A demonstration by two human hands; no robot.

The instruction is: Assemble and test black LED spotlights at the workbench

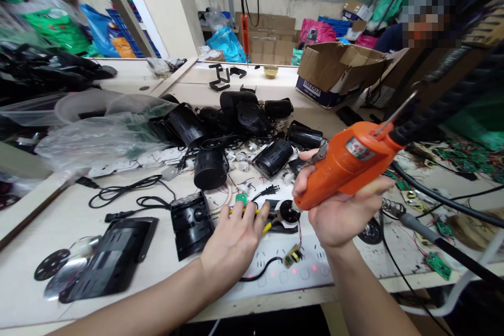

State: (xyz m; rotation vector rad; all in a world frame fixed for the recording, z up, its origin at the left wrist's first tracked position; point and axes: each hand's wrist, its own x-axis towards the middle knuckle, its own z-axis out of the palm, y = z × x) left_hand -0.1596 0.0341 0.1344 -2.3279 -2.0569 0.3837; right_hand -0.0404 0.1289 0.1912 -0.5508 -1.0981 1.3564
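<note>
Head view shows the right hand (342, 210) wrapped around an orange electric screwdriver (346, 163), palm up, fingers curled on its body, the tool tilted with its tip low toward the left hand (234, 239). That left hand rests flat, fingers pressed down on yellow-handled pliers (268, 226) and touching a small green circuit board (241, 199). Under both hands lies a pale workbench (165, 268); just nearer the body runs a white power strip (299, 273) with red lights, close to the bench's front edge. Left of the left hand sit a black housing (191, 223) and, farther out, a flat black tray (108, 262). Beyond the fingers, black lamp housings (236, 115) and cables crowd the middle. Farther off, past the right hand, an open cardboard box (338, 71) stands with its contents hidden; a clear plastic bag (94, 136) lies far left. Bare bench remains between the tray and front edge. Boxes and bags fill the workshop behind.
</note>
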